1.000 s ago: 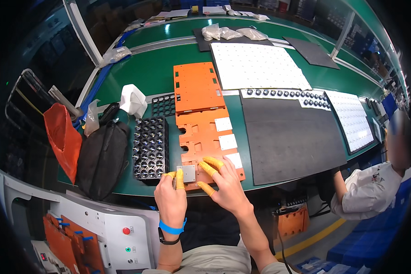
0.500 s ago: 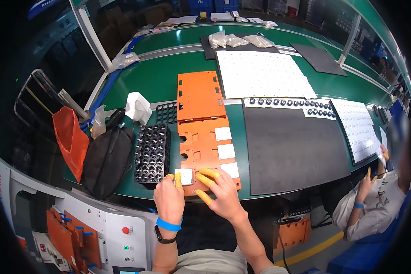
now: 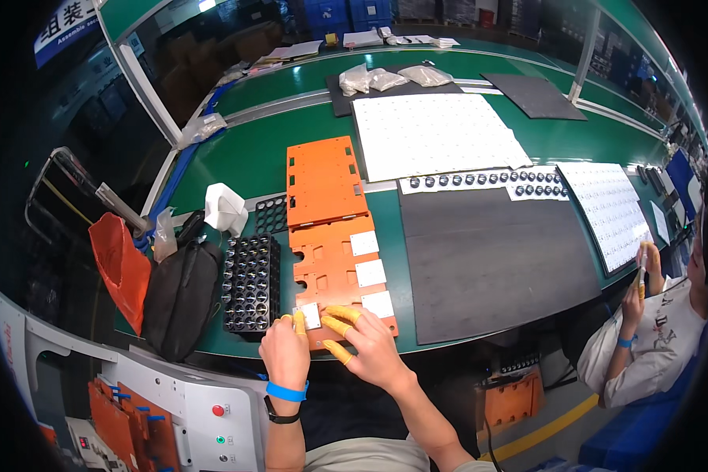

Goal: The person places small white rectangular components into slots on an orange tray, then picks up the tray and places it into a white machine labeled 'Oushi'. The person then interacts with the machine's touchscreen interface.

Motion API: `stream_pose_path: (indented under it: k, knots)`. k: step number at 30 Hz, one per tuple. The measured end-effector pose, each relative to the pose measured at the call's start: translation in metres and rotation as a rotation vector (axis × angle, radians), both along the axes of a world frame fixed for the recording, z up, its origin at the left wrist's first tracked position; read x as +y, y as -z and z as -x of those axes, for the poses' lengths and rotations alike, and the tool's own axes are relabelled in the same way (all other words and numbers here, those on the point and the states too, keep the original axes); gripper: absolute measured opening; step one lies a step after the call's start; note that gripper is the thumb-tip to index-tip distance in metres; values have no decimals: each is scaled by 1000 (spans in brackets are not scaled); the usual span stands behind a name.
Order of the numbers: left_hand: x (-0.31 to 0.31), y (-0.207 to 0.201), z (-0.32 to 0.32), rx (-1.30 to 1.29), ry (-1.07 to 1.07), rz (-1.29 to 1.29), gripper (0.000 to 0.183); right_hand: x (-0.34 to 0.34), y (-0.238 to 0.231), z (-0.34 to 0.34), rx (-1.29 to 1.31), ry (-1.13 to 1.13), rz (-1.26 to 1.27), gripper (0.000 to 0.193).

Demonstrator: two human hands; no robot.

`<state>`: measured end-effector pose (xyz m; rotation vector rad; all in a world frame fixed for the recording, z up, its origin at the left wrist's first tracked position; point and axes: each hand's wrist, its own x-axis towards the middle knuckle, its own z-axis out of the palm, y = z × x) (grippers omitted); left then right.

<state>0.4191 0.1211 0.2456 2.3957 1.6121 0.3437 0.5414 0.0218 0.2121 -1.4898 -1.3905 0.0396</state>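
Observation:
An orange panel (image 3: 330, 256) lies on the green bench in front of me, with several white square plates along its right side. At its near left corner sits one more white square plate (image 3: 310, 315). My left hand (image 3: 285, 354) is closed at that plate's left edge, a yellow-covered fingertip against it; its other fingertips are hidden. On the plate's right, my right hand (image 3: 367, 344) has its fingers spread, yellow-covered tips over the panel's near edge. It holds nothing visible. A raised orange panel section (image 3: 322, 181) adjoins the far end.
A black rack of round parts (image 3: 250, 283) stands left of the panel, beside a black bag (image 3: 185, 299) and an orange bag (image 3: 118, 263). To the right lie a black mat (image 3: 495, 259) and white sheets (image 3: 436, 134). A co-worker's hands (image 3: 637, 287) hold a pale object at far right.
The whole view has shifted, so the bench sits slightly left and lower. My hands stay around the same plate. The co-worker's two hands have come together.

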Motion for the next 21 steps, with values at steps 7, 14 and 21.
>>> stream_pose_path:
  k: [7,14,21]
  knots:
    - [0,9,4,-14,73,-92,25,5,2,8,-6,55,16,39]
    - [-2,11,4,-87,75,-86,25,7,3,10,-35,84,33,36]
    - [-2,9,13,-228,10,14,30,9,-1,11,-51,121,16,34]
